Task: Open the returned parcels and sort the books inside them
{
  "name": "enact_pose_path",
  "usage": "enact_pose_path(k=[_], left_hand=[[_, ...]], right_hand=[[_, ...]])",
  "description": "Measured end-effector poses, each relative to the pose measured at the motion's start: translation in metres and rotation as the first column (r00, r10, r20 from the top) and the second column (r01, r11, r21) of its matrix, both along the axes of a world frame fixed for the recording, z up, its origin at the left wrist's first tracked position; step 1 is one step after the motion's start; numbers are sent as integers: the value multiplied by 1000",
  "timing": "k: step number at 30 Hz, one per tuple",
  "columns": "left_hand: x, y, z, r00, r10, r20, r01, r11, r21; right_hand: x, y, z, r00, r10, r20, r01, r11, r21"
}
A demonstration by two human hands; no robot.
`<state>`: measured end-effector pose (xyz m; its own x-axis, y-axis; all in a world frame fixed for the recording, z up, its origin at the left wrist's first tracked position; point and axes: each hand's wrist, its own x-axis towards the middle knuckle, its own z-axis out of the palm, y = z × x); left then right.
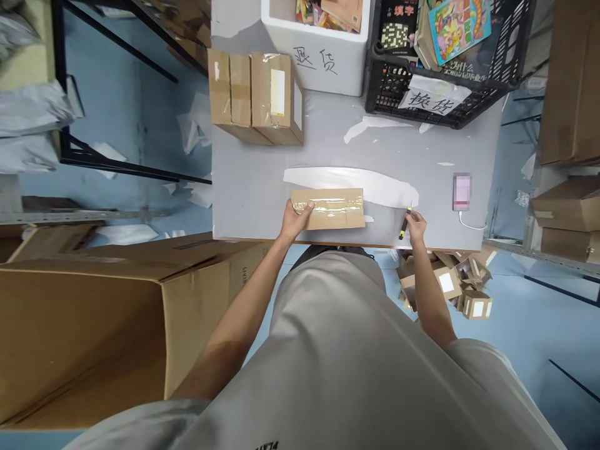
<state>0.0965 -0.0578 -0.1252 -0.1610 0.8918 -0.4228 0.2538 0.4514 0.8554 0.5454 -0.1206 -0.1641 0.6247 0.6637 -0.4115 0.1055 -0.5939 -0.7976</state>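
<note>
A small cardboard box (335, 215) with clear tape along its top lies near the front edge of the grey table. My left hand (295, 220) grips its left end, thumb on top and the fingers partly hidden along the side. Off to the right, apart from the box, my right hand (416, 227) is closed on a yellow and black utility knife (403, 229). The knife's thin tip points away from me. Behind the box, a long torn piece of white paper or film (347, 178) lies flat on the table.
Two taped boxes (276, 94) stand at the back left of the table. Behind are a white foam bin (319, 59) and a black crate (422, 94) with books. A phone (462, 192) lies right. A large open carton (84, 337) stands left; scrap boxes (450, 281) lie below.
</note>
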Motion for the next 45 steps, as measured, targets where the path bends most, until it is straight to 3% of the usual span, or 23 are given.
enact_pose_path(k=[5, 9, 12, 18, 23, 27, 32, 35, 38, 41, 43, 45], left_hand=[[-5, -3, -5, 993, -106, 49, 103, 993, 64], [-16, -14, -9, 994, -109, 9, 108, 989, 102], [-26, -20, -10, 987, -161, -14, 161, 975, 151], [-42, -15, -6, 934, -350, -78, 356, 877, 324], [-49, -9, -13, 898, -440, -25, 424, 846, 323], [-55, -6, -17, 863, -504, 14, 474, 821, 319], [-55, -3, -19, 850, -521, 78, 475, 821, 317], [-53, -2, -22, 849, -517, 104, 460, 823, 332], [-50, -3, -26, 857, -502, 120, 438, 829, 347], [-48, -6, -28, 865, -486, 126, 422, 839, 344], [-48, -7, -29, 867, -485, 112, 423, 836, 349], [-48, -8, -29, 866, -491, 93, 431, 829, 357]], right_hand=[[-42, -3, 24, 970, 45, -241, -38, 999, 34], [-78, 4, 45, 953, 159, -259, -154, 987, 40], [-100, 15, 57, 944, 244, -220, -238, 970, 58], [-128, 28, 73, 936, 341, -85, -336, 940, 68], [-143, 13, 85, 921, 369, 126, -378, 924, 61], [-151, 0, 98, 924, 337, 179, -347, 938, 25], [-155, 2, 133, 891, 339, 301, -358, 934, 7], [-169, 15, 156, 738, 546, 397, -561, 823, -89], [-198, 35, 166, 443, 797, 410, -805, 555, -211], [-232, 58, 165, 127, 927, 354, -916, 247, -317], [-250, 73, 160, -18, 948, 319, -919, 110, -379], [-260, 86, 155, -108, 949, 296, -908, 27, -419]])
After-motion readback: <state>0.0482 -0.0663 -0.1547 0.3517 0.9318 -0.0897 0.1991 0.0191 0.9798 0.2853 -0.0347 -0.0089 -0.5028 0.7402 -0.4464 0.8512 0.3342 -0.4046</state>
